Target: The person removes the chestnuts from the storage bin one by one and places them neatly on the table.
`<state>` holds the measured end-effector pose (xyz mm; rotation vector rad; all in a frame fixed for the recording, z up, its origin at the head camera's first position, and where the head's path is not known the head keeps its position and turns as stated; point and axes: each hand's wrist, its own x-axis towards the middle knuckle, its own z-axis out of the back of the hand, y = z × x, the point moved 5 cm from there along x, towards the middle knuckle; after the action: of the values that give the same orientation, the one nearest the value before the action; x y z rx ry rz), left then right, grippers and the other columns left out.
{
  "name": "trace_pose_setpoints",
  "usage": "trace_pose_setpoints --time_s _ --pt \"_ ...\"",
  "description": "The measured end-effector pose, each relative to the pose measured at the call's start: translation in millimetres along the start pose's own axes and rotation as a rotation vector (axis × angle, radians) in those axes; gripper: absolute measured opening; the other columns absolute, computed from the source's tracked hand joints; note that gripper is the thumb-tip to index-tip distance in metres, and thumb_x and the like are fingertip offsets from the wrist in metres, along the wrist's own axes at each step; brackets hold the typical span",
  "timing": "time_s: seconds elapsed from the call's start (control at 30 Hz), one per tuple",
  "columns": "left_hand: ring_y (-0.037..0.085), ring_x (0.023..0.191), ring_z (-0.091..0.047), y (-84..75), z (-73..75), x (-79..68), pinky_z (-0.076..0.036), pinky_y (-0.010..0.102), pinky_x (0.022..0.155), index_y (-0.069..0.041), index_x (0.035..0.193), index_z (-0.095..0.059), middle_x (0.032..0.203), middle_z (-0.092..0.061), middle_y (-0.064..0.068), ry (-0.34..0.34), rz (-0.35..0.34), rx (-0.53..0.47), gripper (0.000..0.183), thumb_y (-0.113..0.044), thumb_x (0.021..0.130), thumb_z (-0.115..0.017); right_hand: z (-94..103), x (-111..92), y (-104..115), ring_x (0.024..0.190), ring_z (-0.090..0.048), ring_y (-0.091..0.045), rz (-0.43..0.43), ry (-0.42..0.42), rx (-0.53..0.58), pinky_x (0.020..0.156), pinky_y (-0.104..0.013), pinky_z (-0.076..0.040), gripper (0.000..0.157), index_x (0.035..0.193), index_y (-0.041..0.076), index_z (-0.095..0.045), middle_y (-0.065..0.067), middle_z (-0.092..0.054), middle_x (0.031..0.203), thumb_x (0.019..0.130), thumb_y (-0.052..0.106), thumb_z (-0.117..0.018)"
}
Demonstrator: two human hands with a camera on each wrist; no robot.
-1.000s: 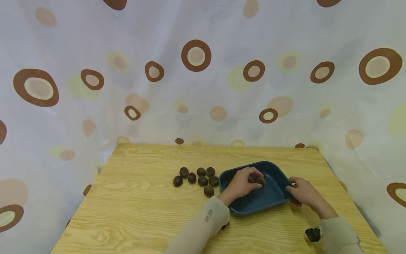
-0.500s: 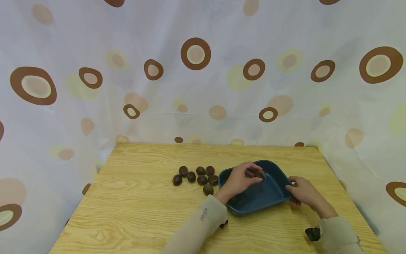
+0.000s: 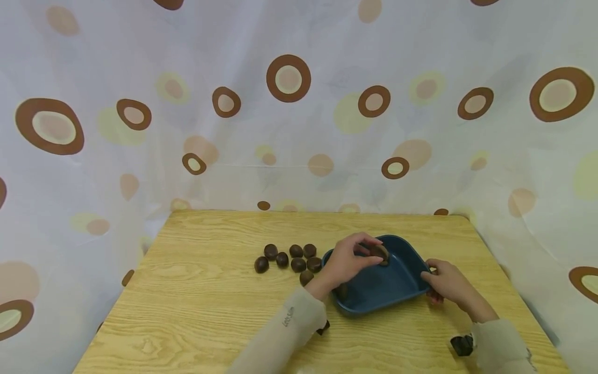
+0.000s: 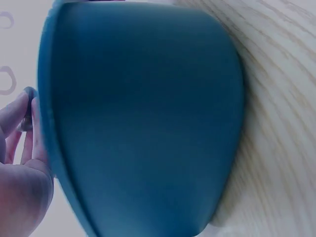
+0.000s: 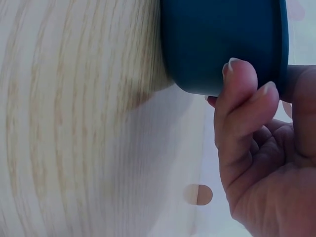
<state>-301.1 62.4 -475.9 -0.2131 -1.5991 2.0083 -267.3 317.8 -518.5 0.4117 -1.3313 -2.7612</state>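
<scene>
Over the blue rectangular dish, my left hand pinches a brown chestnut between thumb and fingers. In the left wrist view, the chestnut shows at the fingertips beyond the dish's rim. Another chestnut lies inside the dish at its near left, partly behind the left wrist. My right hand grips the dish's right end, thumb on the rim. The right wrist view has its curled fingers against the outer wall of the dish.
Several dark chestnuts lie grouped on the wooden table, just left of the dish. One chestnut sits close to the left forearm. A patterned curtain hangs behind the table and along its sides.
My left hand has shifted up and to the left with the chestnut. A chestnut at the dish's near left has come into view. The right hand stays on the rim.
</scene>
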Motion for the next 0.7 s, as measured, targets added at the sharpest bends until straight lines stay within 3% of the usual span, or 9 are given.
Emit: trace_pose_setpoints --time_s 0.23,0.4,0.53,0.7 --pt "0.004 0.102 -0.065 -8.2 9.5 -5.9 -0.059 0.024 0.082 -0.028 0.123 -0.072 0.13 -0.066 -0.01 -0.016 0.012 -0.04 0.029 -0.021 0.095 -0.077 1.4 1 -4 0.048 -0.06 -0.022 0.002 -0.006 -0.002 0.046 -0.039 -0.054 0.018 0.108 -0.007 -0.053 -0.012 -0.064 0.062 0.108 0.01 -0.049" --pt "0.006 0.104 -0.066 -12.0 19.0 -12.8 -0.063 0.035 0.082 -0.024 0.126 -0.071 0.132 -0.065 -0.009 -0.023 0.011 -0.085 0.031 -0.021 0.095 -0.077 1.9 1 -5 0.046 -0.056 -0.019 0.002 -0.013 -0.006 0.045 -0.036 -0.05 0.016 0.108 -0.007 -0.053 -0.008 -0.06 0.06 0.107 0.009 -0.05" --pt "0.007 0.105 -0.067 -15.3 27.3 -18.8 -0.062 0.032 0.081 -0.021 0.128 -0.071 0.133 -0.065 -0.008 -0.031 -0.004 -0.083 0.033 -0.021 0.096 -0.077 5.9 0 -3 0.045 -0.049 -0.015 0.046 -0.059 -0.059 0.045 -0.032 -0.046 0.027 0.125 -0.009 -0.053 -0.004 -0.056 0.061 0.105 0.009 -0.054" --pt "0.008 0.107 -0.068 -19.2 38.2 -28.7 -0.059 0.026 0.08 -0.025 0.127 -0.07 0.133 -0.065 -0.008 -0.031 -0.002 -0.08 0.031 -0.023 0.096 -0.076 10.9 -1 3 0.045 -0.039 -0.009 0.15 -0.132 -0.113 0.045 -0.029 -0.041 0.049 0.148 -0.001 -0.045 0.0 -0.049 0.066 0.102 0.007 -0.06"
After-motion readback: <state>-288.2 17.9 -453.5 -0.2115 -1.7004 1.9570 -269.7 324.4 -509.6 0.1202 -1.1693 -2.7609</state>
